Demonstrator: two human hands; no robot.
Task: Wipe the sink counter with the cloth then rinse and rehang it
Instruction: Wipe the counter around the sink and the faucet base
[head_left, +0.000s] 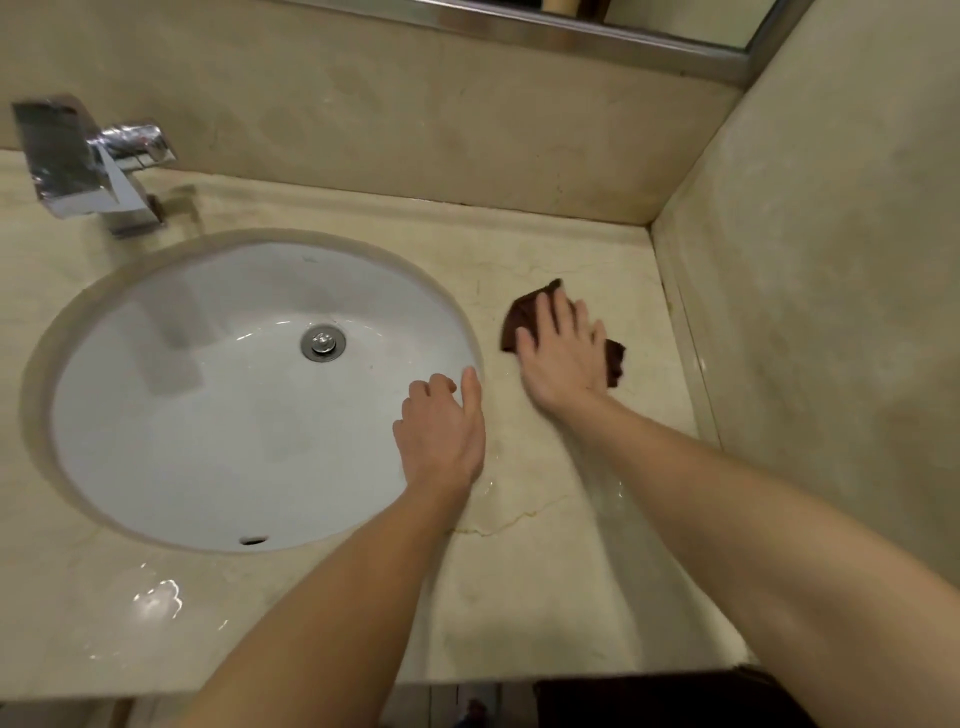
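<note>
Beige marble surface fills most of the view, walled by a backsplash behind and a side wall on the right, wet sheen at the front-left and between the forearms. White oval sink is set into the surface left of centre, its round metal drain toward the back. Chrome faucet stands at the back-left, spout over the basin rim. Mirror frame runs along the top edge. Left hand rests on the sink's right rim — fingers curled loosely, thumb up, holding nothing. Right hand lies flat, fingers spread, pressing the dark brown cloth onto the surface just right of the sink — cloth mostly covered by the hand, corners showing at both sides. Nothing else stands between cloth and side wall.
</note>
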